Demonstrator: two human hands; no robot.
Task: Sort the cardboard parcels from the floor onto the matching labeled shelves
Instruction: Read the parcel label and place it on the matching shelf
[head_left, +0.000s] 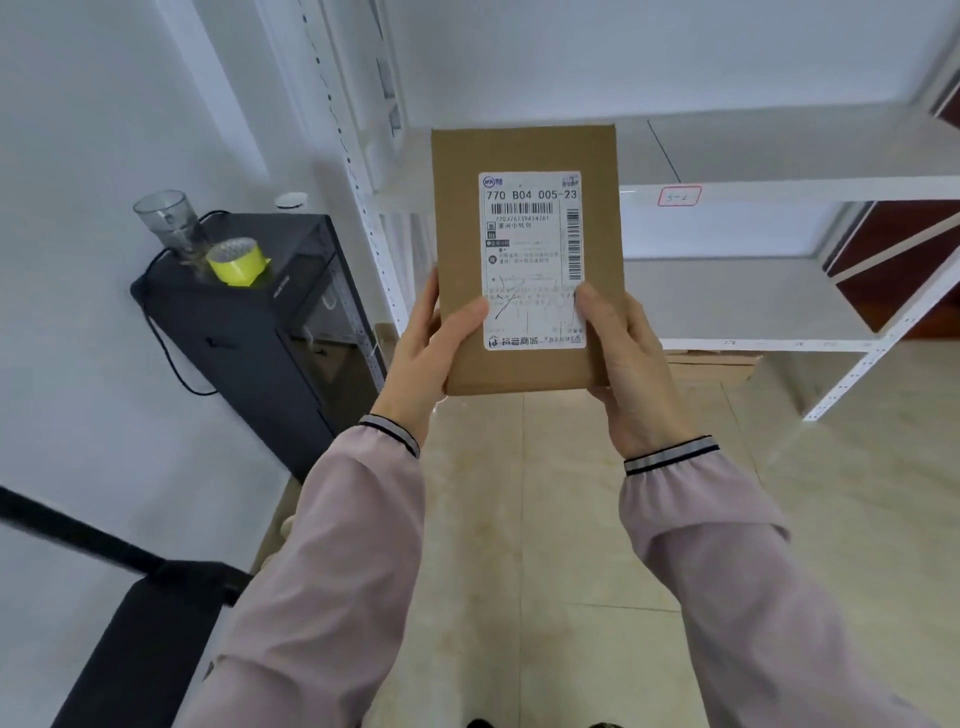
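I hold a flat brown cardboard parcel (524, 150) upright in front of me, its white shipping label (532, 228) facing the camera and reading "770 B04 005-23". My left hand (423, 353) grips its lower left edge, thumb on the front. My right hand (626, 358) grips the lower right edge, thumb on the label. Behind the parcel stands a white metal shelf rack (779, 188); a red-framed tag (679, 196) on its shelf edge reads "3-2". Another cardboard piece (711, 364) lies on the floor under the lowest shelf.
A black cabinet (249, 332) stands against the left wall, carrying a clear cup (169, 223) and a yellow tape roll (236, 262). A dark stand (140, 623) fills the lower left. The floor (571, 519) is beige tile. A reddish-brown panel (904, 260) shows behind the rack.
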